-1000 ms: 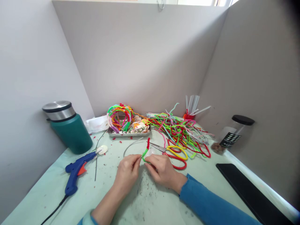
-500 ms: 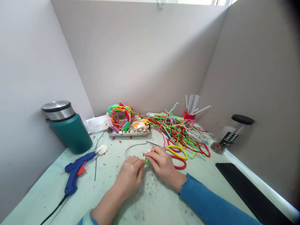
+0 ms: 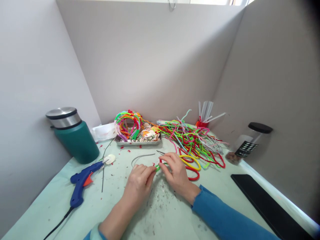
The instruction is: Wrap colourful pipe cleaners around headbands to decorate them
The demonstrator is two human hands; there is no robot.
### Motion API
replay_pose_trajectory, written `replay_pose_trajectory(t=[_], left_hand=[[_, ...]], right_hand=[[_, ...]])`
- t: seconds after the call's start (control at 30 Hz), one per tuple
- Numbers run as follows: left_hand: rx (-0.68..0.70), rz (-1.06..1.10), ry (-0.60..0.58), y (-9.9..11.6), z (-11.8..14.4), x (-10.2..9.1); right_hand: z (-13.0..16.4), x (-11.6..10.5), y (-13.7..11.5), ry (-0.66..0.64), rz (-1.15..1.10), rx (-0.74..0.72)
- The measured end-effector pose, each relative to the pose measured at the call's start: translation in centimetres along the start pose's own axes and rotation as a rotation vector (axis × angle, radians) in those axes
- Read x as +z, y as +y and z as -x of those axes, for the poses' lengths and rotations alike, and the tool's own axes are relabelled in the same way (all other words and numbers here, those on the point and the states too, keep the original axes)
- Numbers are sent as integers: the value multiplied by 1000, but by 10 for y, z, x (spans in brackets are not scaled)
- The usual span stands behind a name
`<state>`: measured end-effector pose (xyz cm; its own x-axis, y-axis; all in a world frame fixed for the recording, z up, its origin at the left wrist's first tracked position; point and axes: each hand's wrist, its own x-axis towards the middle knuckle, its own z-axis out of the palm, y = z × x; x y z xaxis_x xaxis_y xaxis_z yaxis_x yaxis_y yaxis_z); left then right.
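Observation:
My left hand (image 3: 140, 182) is closed, its thumb and fingertips pinching one end of a short green pipe cleaner (image 3: 158, 167) just above the table. My right hand (image 3: 176, 175) faces it with thumb and forefinger nearly together at the other end, where a small red bit (image 3: 160, 161) shows between the fingers. How the red bit joins the green piece is too small to tell. Beyond my hands lies a thin grey wire (image 3: 142, 156), bent at its left end. Scissors with yellow and red handles (image 3: 190, 162) lie behind my right hand, their blades partly covered.
At left are a blue glue gun (image 3: 80, 183) and a green flask (image 3: 77, 141). A metal tray (image 3: 138, 143) with shells and coiled colourful rings (image 3: 128, 125) stands at the back, beside heaped pipe cleaners (image 3: 192, 136). A jar (image 3: 247, 145) and black slab (image 3: 265, 203) are at right.
The fingers of my right hand have shifted up and opened slightly, so more of the green piece shows and a red bit appears. My left hand keeps its pinch almost in place.

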<state>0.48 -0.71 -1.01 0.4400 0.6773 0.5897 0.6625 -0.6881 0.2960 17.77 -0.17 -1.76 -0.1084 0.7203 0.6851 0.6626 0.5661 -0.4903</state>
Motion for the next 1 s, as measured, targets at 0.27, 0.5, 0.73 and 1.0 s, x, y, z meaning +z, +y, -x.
replay_pose_trajectory(t=[0.27,0.5,0.73,1.0], left_hand=[[-208,82,43,-2,1,1],[-467,283,-62,0,-4,-4],[-475,437,-86,1,-6,-6],[-371,322,-56,-1,-6,-6]], right_hand=[[0,-6,-4,94,46,-78],[1,-3,-4,-130,-3,-157],[3,4,-1,-265,51,-180],[7,1,-1,-249,2,-164]])
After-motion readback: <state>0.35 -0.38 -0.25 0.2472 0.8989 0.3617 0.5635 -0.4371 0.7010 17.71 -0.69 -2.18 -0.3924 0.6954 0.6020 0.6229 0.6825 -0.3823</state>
